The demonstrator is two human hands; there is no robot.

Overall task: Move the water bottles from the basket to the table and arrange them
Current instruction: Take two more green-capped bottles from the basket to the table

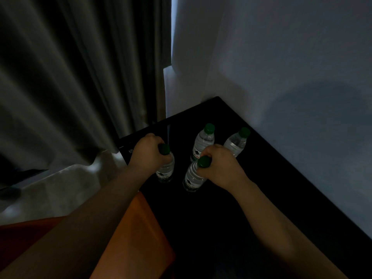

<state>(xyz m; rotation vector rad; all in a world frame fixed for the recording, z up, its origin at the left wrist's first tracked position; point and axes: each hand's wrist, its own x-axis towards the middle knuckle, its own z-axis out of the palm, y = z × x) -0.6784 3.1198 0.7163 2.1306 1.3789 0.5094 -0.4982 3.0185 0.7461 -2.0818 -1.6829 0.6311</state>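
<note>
Your left hand (148, 153) grips the neck of one bottle (165, 168), standing straight up on the black table (261, 178), green cap on top; your right hand (219, 166) is wrapped around the neck of a second bottle (194, 177), leaning a little, cap up; two more bottles (203, 140) (236, 142) stand upright just behind, near the wall (291, 67).

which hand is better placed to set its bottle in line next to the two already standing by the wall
Right. The right hand holds its bottle just in front of the two standing bottles. The left hand and its bottle sit farther off, near the table's left edge.
</note>
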